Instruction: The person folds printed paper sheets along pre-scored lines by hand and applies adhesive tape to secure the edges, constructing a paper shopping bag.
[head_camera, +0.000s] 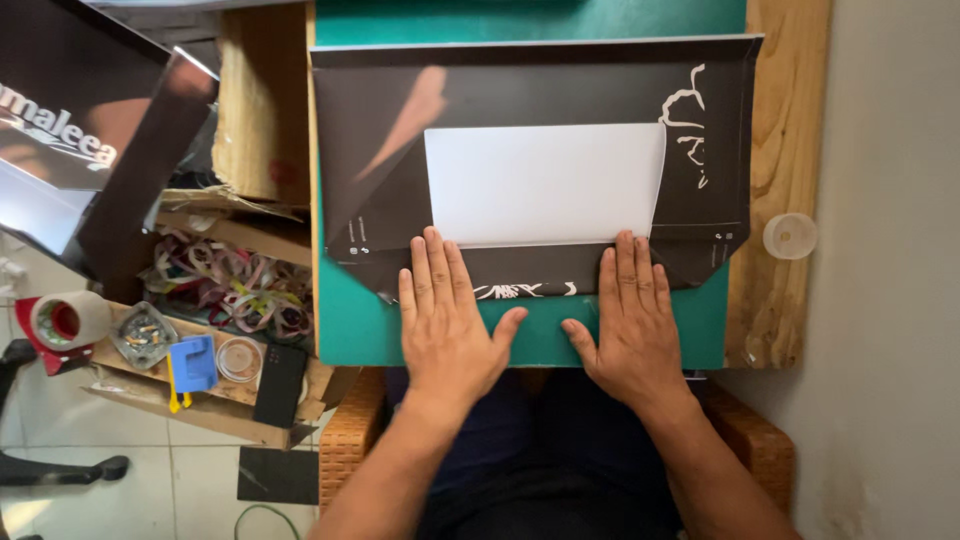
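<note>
Both hands are lying flat, fingers spread slightly and gripping nothing, on the near fold of a black sheet (540, 90) that is covering most of a green mat (350, 320). The left hand (450, 320) is pressing the folded flap (520, 275) near its left end, with the thumb sticking out over the mat. The right hand (625, 315) is pressing the same flap near its right end, thumb pointing toward the other. A white card (545, 183) is sitting in the sheet's middle, its near edge just beyond the fingertips, seemingly tucked under the flap, though the join is hard to read.

The mat is resting on a wooden board (775, 300), reaching nearly to its near edge. A small clear lid (790, 236) is lying off the board's right edge. To the left of the board, a tape roll (68, 320), a blue tool (192, 365), a black phone (280, 385) and a tangle of coloured bands (235, 285) are crowding a cardboard tray.
</note>
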